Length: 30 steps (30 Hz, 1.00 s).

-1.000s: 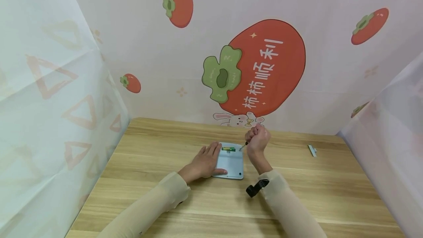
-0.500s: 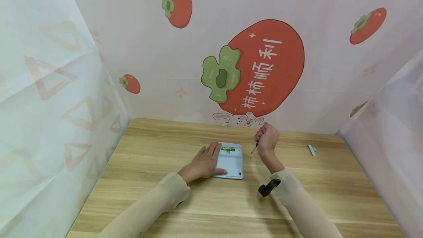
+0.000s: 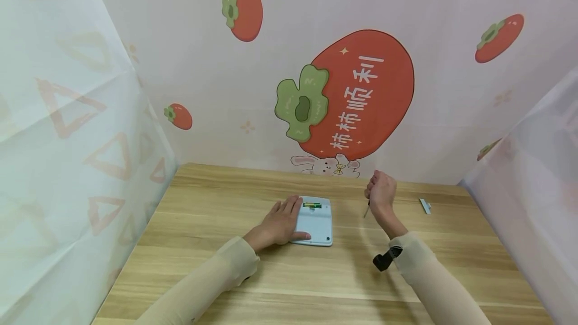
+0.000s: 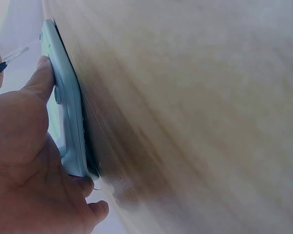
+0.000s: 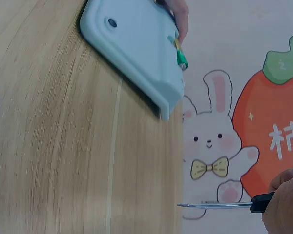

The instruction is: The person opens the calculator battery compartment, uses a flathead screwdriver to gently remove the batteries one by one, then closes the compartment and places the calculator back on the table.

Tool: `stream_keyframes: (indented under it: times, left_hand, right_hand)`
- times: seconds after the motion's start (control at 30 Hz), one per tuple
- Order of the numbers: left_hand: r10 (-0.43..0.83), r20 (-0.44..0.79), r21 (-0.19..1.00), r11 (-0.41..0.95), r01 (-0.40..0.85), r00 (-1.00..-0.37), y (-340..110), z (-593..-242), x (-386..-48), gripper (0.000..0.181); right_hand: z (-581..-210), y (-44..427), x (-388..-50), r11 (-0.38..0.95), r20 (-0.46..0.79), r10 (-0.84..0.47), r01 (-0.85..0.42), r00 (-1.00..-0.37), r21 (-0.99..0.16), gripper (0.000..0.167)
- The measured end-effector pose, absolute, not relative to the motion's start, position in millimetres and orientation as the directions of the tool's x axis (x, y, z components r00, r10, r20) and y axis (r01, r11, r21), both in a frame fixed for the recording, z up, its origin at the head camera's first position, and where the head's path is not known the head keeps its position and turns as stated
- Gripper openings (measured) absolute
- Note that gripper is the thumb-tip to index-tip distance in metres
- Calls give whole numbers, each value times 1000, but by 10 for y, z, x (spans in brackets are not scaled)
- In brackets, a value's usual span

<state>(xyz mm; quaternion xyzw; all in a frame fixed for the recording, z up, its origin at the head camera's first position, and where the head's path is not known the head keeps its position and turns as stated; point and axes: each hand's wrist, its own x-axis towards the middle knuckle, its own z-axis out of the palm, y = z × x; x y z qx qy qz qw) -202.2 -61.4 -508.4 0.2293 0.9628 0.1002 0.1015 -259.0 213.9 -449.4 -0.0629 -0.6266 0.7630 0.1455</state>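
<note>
A light blue device [image 3: 314, 224] lies flat on the table with a green battery [image 3: 311, 205] in a slot near its far edge. My left hand [image 3: 280, 220] rests on its left side, fingers straight and thumb along the near edge. Off to the right, above the table, my right hand [image 3: 382, 192] grips a screwdriver [image 3: 367, 210], its metal shaft pointing down, apart from the device. The right wrist view shows the black handle end and bare shaft [image 5: 215, 205] of that tool.
A small light blue piece [image 3: 425, 206], probably a cover, lies at the table's far right. Behind the table [image 3: 217, 280] stands a white cloth backdrop [image 3: 217, 79] with printed persimmons; more cloth hangs at both sides.
My right hand has moved right, away from the device, with the screwdriver in its grip; the tip was at the device's upper right corner. My left hand has stayed put.
</note>
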Motion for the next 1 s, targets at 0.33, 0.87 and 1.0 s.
stream_keyframes:
  times: [0.33, 0.87, 1.0]
  left_hand:
    - [458, -149, 245, 876, 416, -876, -604, -5081, -2022, 109]
    - [465, -133, 249, 870, 425, -875, -609, -5090, -2020, 108]
    - [467, -126, 254, 868, 426, -875, -610, -5072, -2005, 107]
  right_hand:
    - [-4495, 2488, -2571, 53, 77, 304, -64, -949, -997, 48]
    - [-4585, 2952, -2608, 573, 210, 310, 6, -927, -819, 45]
    - [-4614, 3075, -2636, 656, 221, 309, 39, -925, -754, 49]
